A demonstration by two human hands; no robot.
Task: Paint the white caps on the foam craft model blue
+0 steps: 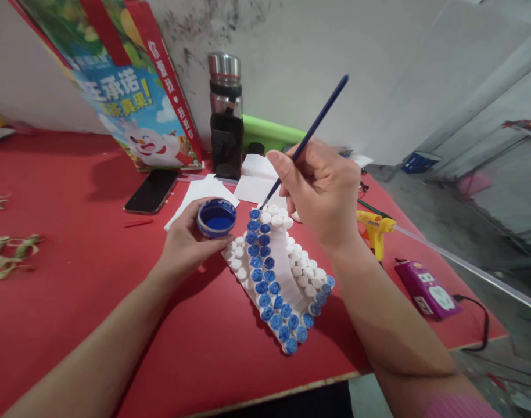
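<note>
My left hand (pixel 189 235) is closed around a small round pot of blue paint (pixel 216 218), its mouth facing up. A dark blue paintbrush (pixel 320 119) is pinched in my right hand (pixel 324 188), slanting down to the left. Its tip meets the upper end of a craft piece (pixel 287 273) made of many small rolled paper discs on a white base. Blue discs (pixel 261 287) run down its left side and along the near edge. White discs (pixel 276 216) show at the top, with more on both sides. Part of the upper right is hidden behind my right hand.
Behind the work stand a printed shopping bag (pixel 147 110) and a steel-topped bottle (pixel 226 116). A phone (pixel 151 190) and white paper (pixel 204 194) lie at the back. To the right are a yellow glue gun (pixel 376 229) and a purple box (pixel 427 290) with a cable, near the table's edge.
</note>
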